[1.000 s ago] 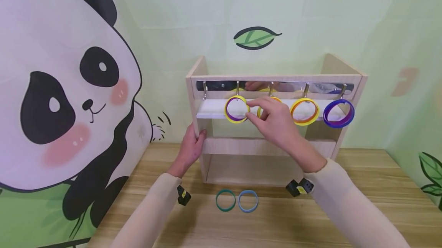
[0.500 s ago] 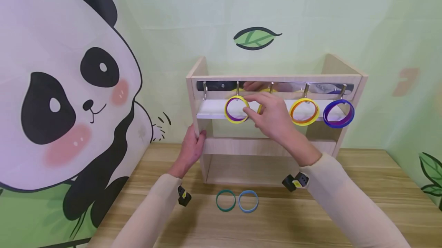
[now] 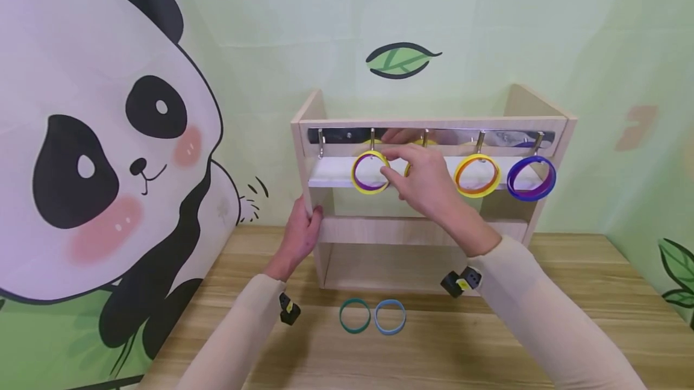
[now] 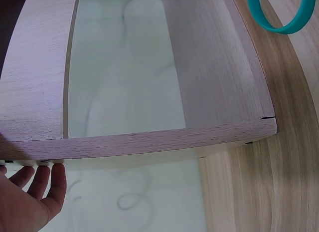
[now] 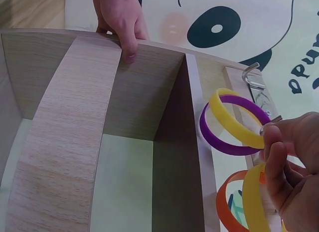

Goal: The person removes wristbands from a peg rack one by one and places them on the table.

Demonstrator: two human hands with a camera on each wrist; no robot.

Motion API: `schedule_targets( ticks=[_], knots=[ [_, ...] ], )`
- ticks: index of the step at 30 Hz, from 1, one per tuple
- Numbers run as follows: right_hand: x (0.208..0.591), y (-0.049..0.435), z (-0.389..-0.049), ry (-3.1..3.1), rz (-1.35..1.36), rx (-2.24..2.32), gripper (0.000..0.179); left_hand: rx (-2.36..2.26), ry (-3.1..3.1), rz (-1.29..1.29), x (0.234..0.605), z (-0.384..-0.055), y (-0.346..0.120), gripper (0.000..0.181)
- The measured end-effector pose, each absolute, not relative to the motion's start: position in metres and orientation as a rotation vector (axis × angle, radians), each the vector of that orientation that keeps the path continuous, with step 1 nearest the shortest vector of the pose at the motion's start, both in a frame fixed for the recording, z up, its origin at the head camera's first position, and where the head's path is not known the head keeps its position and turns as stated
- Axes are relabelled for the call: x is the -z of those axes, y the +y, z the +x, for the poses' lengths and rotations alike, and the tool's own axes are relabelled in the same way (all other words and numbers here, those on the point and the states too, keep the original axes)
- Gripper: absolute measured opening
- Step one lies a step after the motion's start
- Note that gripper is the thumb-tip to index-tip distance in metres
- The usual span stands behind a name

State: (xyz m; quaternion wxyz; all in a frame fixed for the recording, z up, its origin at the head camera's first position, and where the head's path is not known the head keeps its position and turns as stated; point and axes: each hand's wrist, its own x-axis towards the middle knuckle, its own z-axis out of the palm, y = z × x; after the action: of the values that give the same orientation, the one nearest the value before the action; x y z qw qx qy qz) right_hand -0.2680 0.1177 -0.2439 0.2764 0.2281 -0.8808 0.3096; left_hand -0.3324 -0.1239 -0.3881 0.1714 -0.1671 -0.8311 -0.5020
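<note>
My left hand point(image 3: 302, 230) grips the left side panel of a small wooden shelf point(image 3: 379, 230), thumb inside and fingers along the outer face in the wrist views. With thumb and fingertips, my right hand point(image 3: 431, 182) pinches the edge of a yellow wristband point(image 5: 225, 118) at the second hook from the left. A purple wristband point(image 5: 205, 128) hangs on that hook too, behind the yellow one. The third hook's yellow wristband point(image 5: 254, 202) and orange wristband point(image 5: 224, 214) lie just below my right hand in the right wrist view; in the head view that hand mostly hides them.
A metal hook rail point(image 3: 347, 135) runs along the shelf's top front, its leftmost hook point(image 3: 321, 144) bare. Yellow-orange bands point(image 3: 496, 179) and blue-purple bands point(image 3: 532, 197) hang at right. A green wristband point(image 3: 341, 322) and a light-blue wristband point(image 3: 403, 320) lie on the table point(image 3: 325, 360).
My right hand has shifted slightly left and up, with its fingertips further over the yellow wristband's right edge. The left hand stays on the side panel.
</note>
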Motion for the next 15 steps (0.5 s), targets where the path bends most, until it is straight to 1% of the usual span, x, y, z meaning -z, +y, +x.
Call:
schedule_targets(
  ticks=[6, 15],
  knots=[
    [0.2435, 0.1164, -0.2696, -2.369, 0.604, -0.854, 0.036, 1.417, -2.366, -0.457, 0.3887, -0.3328, -0.1237, 0.045],
    [0.2434, 0.1147, -0.2704, -2.351, 0.560, -0.922, 0.030, 1.438, -2.360, -0.465, 0.3883, -0.3329, -0.1239, 0.046]
  ],
)
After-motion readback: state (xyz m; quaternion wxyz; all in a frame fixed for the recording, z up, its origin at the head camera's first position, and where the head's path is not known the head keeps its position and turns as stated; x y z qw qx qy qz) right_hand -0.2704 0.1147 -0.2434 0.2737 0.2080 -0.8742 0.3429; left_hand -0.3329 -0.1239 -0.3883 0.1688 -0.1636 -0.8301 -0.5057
